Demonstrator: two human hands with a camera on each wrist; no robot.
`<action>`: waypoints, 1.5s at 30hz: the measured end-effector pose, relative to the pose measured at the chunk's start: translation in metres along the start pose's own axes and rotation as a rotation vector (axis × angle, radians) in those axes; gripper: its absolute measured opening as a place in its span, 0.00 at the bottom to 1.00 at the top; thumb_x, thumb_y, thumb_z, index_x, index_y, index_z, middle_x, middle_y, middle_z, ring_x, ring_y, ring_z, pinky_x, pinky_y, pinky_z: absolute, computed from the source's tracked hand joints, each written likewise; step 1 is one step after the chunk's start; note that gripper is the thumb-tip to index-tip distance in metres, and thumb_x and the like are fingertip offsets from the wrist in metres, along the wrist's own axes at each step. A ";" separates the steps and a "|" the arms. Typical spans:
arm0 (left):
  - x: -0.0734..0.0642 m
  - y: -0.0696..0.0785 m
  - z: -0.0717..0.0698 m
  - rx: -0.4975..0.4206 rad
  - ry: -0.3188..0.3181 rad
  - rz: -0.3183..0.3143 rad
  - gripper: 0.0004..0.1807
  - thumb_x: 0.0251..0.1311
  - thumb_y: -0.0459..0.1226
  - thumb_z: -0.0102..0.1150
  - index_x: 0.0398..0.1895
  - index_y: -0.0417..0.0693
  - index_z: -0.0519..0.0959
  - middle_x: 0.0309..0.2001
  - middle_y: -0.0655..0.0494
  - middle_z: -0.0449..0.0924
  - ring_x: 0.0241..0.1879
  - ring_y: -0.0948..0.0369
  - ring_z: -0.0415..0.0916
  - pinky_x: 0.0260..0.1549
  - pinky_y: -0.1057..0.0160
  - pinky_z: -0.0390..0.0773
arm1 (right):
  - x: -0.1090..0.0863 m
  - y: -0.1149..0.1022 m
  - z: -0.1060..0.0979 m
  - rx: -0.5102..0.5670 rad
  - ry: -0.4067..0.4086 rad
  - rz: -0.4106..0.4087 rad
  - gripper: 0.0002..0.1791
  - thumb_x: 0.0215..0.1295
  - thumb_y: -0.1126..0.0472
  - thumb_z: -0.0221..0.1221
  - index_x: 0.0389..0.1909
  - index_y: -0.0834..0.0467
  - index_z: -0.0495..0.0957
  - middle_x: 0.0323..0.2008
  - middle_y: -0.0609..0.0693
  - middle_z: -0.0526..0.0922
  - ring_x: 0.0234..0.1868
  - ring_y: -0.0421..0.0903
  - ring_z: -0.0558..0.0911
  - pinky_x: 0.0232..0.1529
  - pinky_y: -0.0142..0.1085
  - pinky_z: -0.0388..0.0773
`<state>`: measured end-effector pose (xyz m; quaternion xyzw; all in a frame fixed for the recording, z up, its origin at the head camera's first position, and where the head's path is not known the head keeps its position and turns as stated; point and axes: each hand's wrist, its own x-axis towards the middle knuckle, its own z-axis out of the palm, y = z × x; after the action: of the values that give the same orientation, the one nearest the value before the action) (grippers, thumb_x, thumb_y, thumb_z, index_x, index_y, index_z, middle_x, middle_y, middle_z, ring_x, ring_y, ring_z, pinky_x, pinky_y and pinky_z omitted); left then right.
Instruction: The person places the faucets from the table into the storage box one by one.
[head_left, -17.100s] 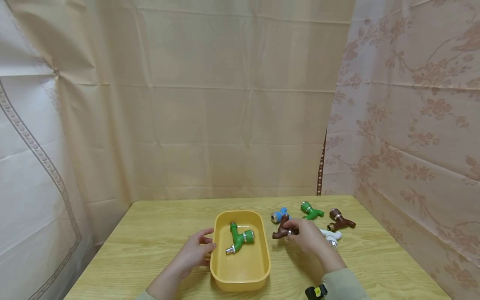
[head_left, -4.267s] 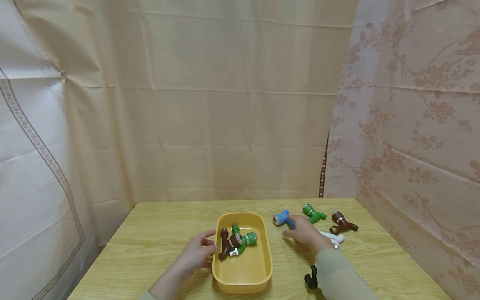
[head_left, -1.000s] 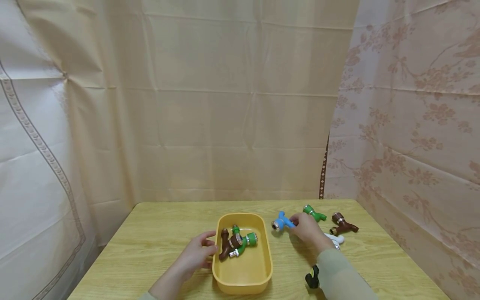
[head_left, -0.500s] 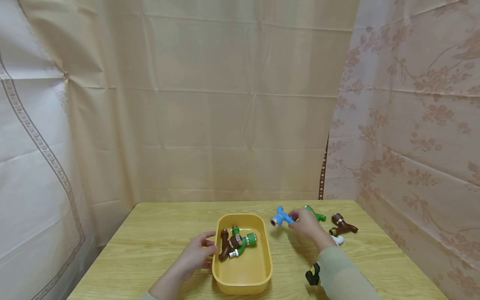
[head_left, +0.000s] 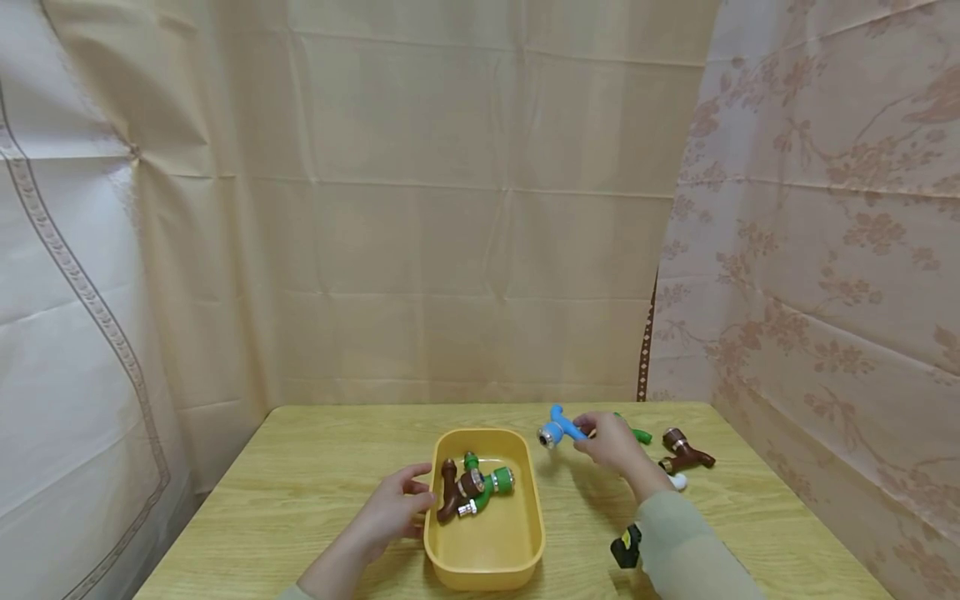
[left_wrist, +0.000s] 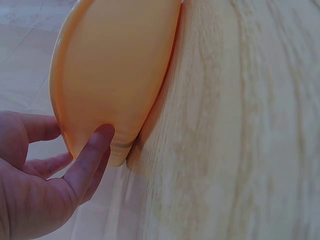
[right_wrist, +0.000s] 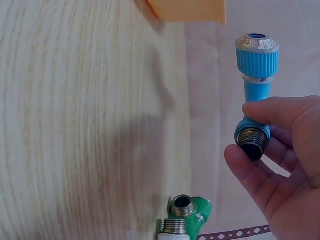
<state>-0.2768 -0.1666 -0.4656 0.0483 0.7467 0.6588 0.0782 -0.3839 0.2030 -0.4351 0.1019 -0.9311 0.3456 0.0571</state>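
My right hand (head_left: 618, 450) pinches a blue plastic tap (head_left: 555, 431) above the table, to the right of the yellow bin (head_left: 483, 575). In the right wrist view, thumb and fingers grip the tap's body near its threaded inlet, with its ribbed knob pointing up. Resting at the bin's left wall, my left hand (head_left: 386, 508) touches it with fairly straight, spread fingers. A brown tap (head_left: 450, 502) lies in the bin, partly over a green tap (head_left: 501, 479).
Right of the bin, another green tap (head_left: 642, 436) is partly hidden behind my right hand. A brown tap (head_left: 684, 456) lies farther right, and a white tap (head_left: 678, 482) shows only its end past my wrist. Curtains hang behind the wooden table (head_left: 337, 450).
The brown tap my right hand held 17 seconds ago now lies in the bin. My right hand has since taken the blue tap and raised it off the table. My left hand stays put.
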 end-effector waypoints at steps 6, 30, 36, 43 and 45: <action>-0.001 0.001 0.000 -0.002 -0.001 0.003 0.33 0.67 0.29 0.57 0.74 0.32 0.61 0.51 0.38 0.70 0.44 0.50 0.79 0.34 0.48 0.88 | -0.001 -0.007 -0.002 -0.014 0.006 -0.011 0.15 0.63 0.66 0.68 0.51 0.62 0.83 0.38 0.49 0.83 0.38 0.47 0.81 0.33 0.40 0.83; -0.001 -0.001 0.001 -0.011 0.002 0.013 0.33 0.66 0.29 0.58 0.73 0.31 0.62 0.49 0.39 0.70 0.42 0.52 0.78 0.33 0.49 0.88 | -0.002 -0.022 -0.007 -0.029 0.026 -0.070 0.14 0.64 0.65 0.68 0.50 0.61 0.84 0.39 0.49 0.84 0.37 0.47 0.82 0.34 0.41 0.83; -0.001 0.000 0.001 -0.010 0.004 0.013 0.33 0.66 0.29 0.58 0.73 0.32 0.62 0.49 0.40 0.70 0.42 0.52 0.78 0.33 0.49 0.88 | -0.003 -0.027 -0.006 -0.022 0.022 -0.079 0.13 0.63 0.65 0.68 0.49 0.59 0.84 0.37 0.48 0.83 0.36 0.45 0.81 0.33 0.40 0.83; -0.001 -0.001 0.001 -0.009 0.004 0.013 0.33 0.66 0.29 0.58 0.73 0.31 0.62 0.49 0.40 0.70 0.40 0.52 0.78 0.32 0.50 0.88 | -0.004 -0.031 -0.002 -0.011 0.022 -0.099 0.14 0.63 0.66 0.68 0.50 0.60 0.84 0.37 0.47 0.83 0.37 0.45 0.82 0.33 0.39 0.83; -0.001 -0.001 0.001 -0.009 0.003 0.012 0.33 0.67 0.29 0.58 0.73 0.31 0.62 0.49 0.40 0.70 0.41 0.52 0.78 0.32 0.50 0.88 | -0.004 -0.032 0.000 -0.005 0.020 -0.106 0.14 0.63 0.67 0.68 0.50 0.61 0.84 0.37 0.47 0.83 0.37 0.46 0.82 0.34 0.39 0.83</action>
<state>-0.2757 -0.1657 -0.4662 0.0512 0.7436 0.6626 0.0733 -0.3730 0.1801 -0.4152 0.1476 -0.9246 0.3409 0.0846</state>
